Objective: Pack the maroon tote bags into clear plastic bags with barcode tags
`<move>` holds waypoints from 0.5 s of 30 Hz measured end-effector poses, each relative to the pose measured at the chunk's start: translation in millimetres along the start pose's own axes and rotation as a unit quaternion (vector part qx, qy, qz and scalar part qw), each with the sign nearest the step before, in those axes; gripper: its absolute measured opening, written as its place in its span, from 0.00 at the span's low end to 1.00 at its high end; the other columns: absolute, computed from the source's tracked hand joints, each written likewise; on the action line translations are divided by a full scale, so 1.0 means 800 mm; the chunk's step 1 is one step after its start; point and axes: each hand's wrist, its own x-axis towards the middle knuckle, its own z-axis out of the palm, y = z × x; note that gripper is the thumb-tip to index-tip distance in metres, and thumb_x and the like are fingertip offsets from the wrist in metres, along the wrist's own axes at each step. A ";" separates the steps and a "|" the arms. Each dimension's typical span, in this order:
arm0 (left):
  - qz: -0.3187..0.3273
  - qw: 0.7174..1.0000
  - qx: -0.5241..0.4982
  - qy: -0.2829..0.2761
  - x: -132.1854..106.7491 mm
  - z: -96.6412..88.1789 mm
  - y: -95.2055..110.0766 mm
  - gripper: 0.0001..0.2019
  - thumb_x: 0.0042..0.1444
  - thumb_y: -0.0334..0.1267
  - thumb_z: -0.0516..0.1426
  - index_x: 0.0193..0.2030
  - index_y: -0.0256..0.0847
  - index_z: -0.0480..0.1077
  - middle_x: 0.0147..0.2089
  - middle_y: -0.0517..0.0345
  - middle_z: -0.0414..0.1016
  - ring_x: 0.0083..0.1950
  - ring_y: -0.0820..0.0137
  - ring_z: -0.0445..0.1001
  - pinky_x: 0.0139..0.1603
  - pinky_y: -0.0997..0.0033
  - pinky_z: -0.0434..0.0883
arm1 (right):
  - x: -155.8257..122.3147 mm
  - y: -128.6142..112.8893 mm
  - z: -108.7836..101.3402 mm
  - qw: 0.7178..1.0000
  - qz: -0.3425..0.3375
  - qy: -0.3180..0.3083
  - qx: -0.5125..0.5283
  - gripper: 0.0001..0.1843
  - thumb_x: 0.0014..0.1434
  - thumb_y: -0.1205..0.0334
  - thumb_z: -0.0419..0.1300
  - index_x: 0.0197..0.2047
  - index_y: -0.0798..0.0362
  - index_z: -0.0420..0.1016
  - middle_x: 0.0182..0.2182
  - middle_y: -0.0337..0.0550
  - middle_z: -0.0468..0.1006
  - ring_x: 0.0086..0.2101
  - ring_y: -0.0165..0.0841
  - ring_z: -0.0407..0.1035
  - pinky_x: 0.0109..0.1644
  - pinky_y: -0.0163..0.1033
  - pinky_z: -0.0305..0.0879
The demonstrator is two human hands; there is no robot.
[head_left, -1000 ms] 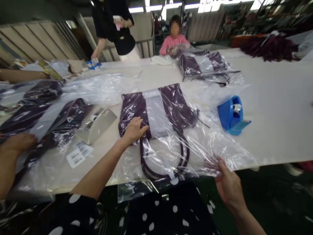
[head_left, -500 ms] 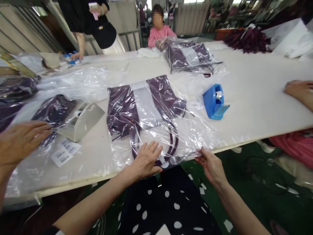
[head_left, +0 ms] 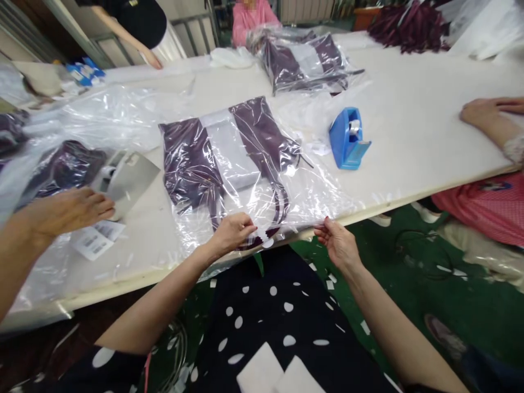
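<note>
In front of me on the table lies a dark maroon handbag (head_left: 254, 131) with a pale wrap round its middle and its handles towards me. A clear plastic bag (head_left: 315, 191) covers it and reaches the table's front edge. My left hand (head_left: 231, 233) is over the near part of the plastic by the handles, fingers curled and pinched on its edge. With thumb and fingertips together, my right hand (head_left: 338, 243) grips the plastic's near right corner at the table edge.
A blue tape dispenser (head_left: 347, 139) stands right of the handbag; a grey tape dispenser (head_left: 131, 183) stands left. A co-worker's hand (head_left: 77, 213) hovers by barcode labels (head_left: 98, 240). Another wrapped handbag (head_left: 305, 60) lies at the back. A person's hand (head_left: 481, 114) rests at right.
My left hand has gone from lying flat with spread fingers to a pinch at the plastic's edge. My right hand keeps its grip. The camera view has tilted downward.
</note>
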 end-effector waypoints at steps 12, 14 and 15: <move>0.069 0.947 0.060 0.309 0.001 -0.055 0.030 0.10 0.60 0.39 0.49 0.30 0.40 0.66 0.27 0.59 0.72 0.30 0.71 0.70 0.32 0.72 0.65 | -0.054 -0.007 0.045 0.889 -0.257 -0.159 -0.343 0.16 0.54 0.48 0.59 0.29 0.53 0.77 0.23 0.41 0.75 0.24 0.30 0.69 0.31 0.34 0.66; 0.150 0.912 0.118 0.362 -0.005 -0.061 0.041 0.09 0.61 0.36 0.49 0.31 0.40 0.66 0.29 0.57 0.73 0.32 0.70 0.71 0.35 0.71 0.67 | -0.046 -0.005 0.096 0.854 -0.304 -0.248 -0.341 0.11 0.52 0.53 0.60 0.34 0.50 0.78 0.29 0.42 0.78 0.33 0.34 0.72 0.42 0.38 0.67; 0.190 0.899 0.136 0.371 -0.010 -0.062 0.046 0.07 0.61 0.34 0.49 0.32 0.40 0.66 0.30 0.56 0.74 0.34 0.70 0.72 0.37 0.70 0.68 | -0.035 -0.003 0.124 0.854 -0.307 -0.262 -0.329 0.11 0.51 0.54 0.60 0.35 0.50 0.78 0.30 0.42 0.78 0.33 0.35 0.72 0.43 0.40 0.67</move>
